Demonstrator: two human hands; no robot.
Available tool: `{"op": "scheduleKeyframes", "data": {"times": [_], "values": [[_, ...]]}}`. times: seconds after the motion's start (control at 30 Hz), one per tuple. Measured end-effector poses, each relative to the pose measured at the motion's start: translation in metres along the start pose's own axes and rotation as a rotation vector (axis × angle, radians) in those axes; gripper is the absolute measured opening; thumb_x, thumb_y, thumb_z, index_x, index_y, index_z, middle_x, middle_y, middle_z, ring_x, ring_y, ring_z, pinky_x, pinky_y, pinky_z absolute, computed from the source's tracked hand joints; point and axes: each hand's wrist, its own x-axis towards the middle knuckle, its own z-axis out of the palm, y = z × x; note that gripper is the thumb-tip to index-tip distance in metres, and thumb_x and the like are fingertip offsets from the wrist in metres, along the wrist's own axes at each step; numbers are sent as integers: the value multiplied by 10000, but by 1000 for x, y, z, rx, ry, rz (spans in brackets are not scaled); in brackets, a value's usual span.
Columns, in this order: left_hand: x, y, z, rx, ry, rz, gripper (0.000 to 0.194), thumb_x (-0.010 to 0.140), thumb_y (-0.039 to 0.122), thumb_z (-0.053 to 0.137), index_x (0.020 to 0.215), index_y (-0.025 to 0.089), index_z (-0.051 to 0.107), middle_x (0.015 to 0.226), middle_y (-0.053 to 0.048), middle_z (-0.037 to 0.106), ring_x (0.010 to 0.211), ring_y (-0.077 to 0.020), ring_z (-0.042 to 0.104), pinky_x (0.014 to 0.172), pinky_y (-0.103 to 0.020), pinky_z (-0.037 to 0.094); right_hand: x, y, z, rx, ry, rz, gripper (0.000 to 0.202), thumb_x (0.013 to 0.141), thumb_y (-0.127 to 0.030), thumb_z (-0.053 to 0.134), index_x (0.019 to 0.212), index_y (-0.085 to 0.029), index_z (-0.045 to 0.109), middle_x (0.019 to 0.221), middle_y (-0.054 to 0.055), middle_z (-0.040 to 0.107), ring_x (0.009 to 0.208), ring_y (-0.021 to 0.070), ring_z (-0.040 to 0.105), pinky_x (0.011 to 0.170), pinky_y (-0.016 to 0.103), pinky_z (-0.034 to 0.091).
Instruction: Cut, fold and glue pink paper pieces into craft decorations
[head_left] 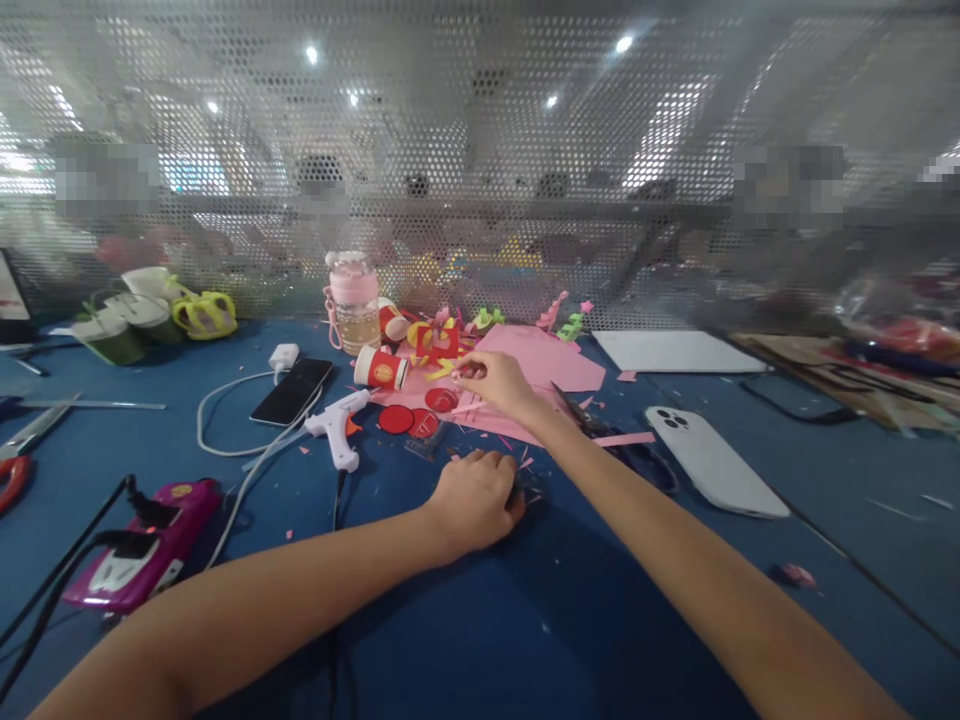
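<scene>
My left hand rests on the blue table with its fingers curled closed. A dark edge shows beside its thumb, but what lies inside is hidden. Farther forward, my right hand pinches its fingertips together above a sheet of pink paper; anything between them is too small to name. Just left of those fingertips are red and yellow paper cutouts and a red-and-white paper cup on its side. Red paper discs lie between my hands and a white glue gun.
To the left are a black phone, a purple power strip with cords, scissors and a pink-lidded bottle. A white phone and white board lie right. A perforated metal screen stands behind.
</scene>
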Motion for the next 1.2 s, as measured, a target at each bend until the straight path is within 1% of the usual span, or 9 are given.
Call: {"op": "scheduleKeyframes", "data": {"times": [0.13, 0.33, 0.5, 0.6, 0.7, 0.8, 0.97, 1.07, 1.2], "values": [[1, 1, -1, -24, -12, -18, 226, 805, 319, 429, 867, 138, 549, 844, -89, 625, 820, -252, 602, 649, -368, 507, 11, 8, -5, -40, -47, 26, 232, 603, -191, 670, 819, -108, 652, 688, 50, 650, 612, 142, 573, 571, 248, 415], [2, 1, -3, -9, -30, 13, 226, 825, 300, 401, 865, 136, 552, 842, -95, 623, 823, -249, 601, 654, -358, 496, 0, 25, -63, -155, -152, 105, 189, 619, -248, 647, 776, -142, 646, 716, 41, 642, 645, 155, 574, 573, 251, 415], [3, 1, -4, -8, -34, 27, 253, 845, 315, 374, 861, 133, 548, 830, -99, 622, 805, -240, 601, 648, -348, 489, -30, 40, -97, -394, -523, 181, 388, 331, -274, 790, 667, -187, 616, 627, 22, 620, 586, 193, 560, 500, 272, 409], [4, 1, -4, -3, -27, 26, 270, 855, 311, 351, 863, 128, 550, 832, -104, 625, 796, -243, 603, 641, -351, 490, -43, 42, -96, -445, -606, 226, 432, 283, -188, 783, 683, -195, 618, 625, 33, 625, 550, 191, 552, 456, 272, 399], [5, 2, -3, 14, -16, 10, 254, 849, 284, 359, 859, 129, 558, 836, -100, 629, 815, -245, 603, 658, -358, 496, -45, 39, -85, -508, -580, 317, 493, 308, -95, 736, 783, -171, 626, 704, 73, 652, 539, 188, 556, 449, 275, 384], [5, 3, -3, 25, -5, 5, 228, 837, 258, 378, 865, 128, 563, 838, -96, 632, 843, -248, 602, 696, -368, 498, -43, 34, -74, -531, -595, 353, 470, 381, -90, 691, 841, -144, 615, 593, 55, 640, 390, 158, 501, 390, 279, 338], [5, 3, -3, 37, -19, 10, 203, 830, 221, 381, 857, 127, 559, 841, -95, 634, 837, -244, 602, 722, -385, 496, -43, 33, -64, -492, -624, 321, 85, 552, -118, 589, 609, -180, 580, 314, -31, 472, 275, 121, 414, 354, 257, 300], [4, 3, -4, 42, -32, 9, 200, 828, 210, 376, 861, 128, 555, 849, -93, 632, 845, -250, 598, 719, -400, 497, -43, 35, -65, -451, -636, 296, 168, 606, -131, 558, 468, -205, 499, 291, -41, 428, 264, 94, 387, 342, 242, 290], [5, 4, -4, 43, -44, 8, 199, 831, 211, 369, 867, 135, 549, 853, -90, 629, 848, -251, 595, 706, -413, 500, -39, 36, -68, -424, -630, 327, 198, 679, -118, 488, 500, -201, 474, 338, -39, 454, 286, 87, 398, 349, 228, 290]]}}
